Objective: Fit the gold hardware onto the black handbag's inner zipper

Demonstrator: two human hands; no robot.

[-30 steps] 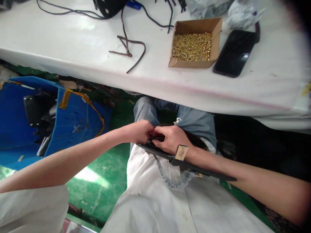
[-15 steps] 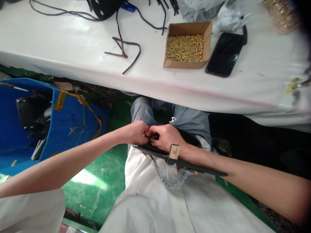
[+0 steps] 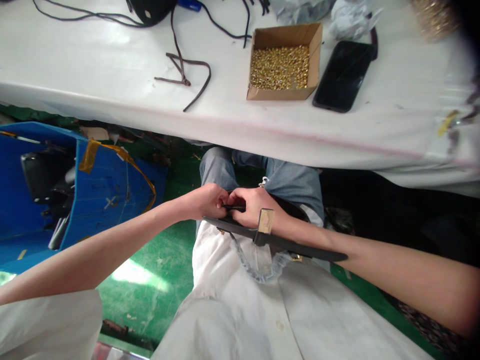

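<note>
A black handbag (image 3: 288, 244) lies across my lap, with a gold clasp plate (image 3: 266, 220) on its strap-like flap. Its handle (image 3: 258, 272) is wrapped in clear plastic and hangs toward my shirt. My left hand (image 3: 211, 201) is closed at the bag's left end, its fingertips curled on a thin dark part. Close against it, my right hand (image 3: 249, 206) pinches the same dark part of the bag between thumb and fingers. The flap passes in front of my right wrist. What exactly the fingertips hold is partly hidden.
On the white-covered table (image 3: 112, 75) stand a cardboard box (image 3: 284, 94) of small gold metal pieces and a black phone (image 3: 343, 75). Dark cords (image 3: 198, 62) lie left of them, crumpled plastic (image 3: 350, 20) behind. A blue bin (image 3: 108, 185) holding black items stands at the left.
The camera view has shifted slightly, so the table things sit a little higher and further left. Both hands stay at the same part of the bag, with only small finger movement.
</note>
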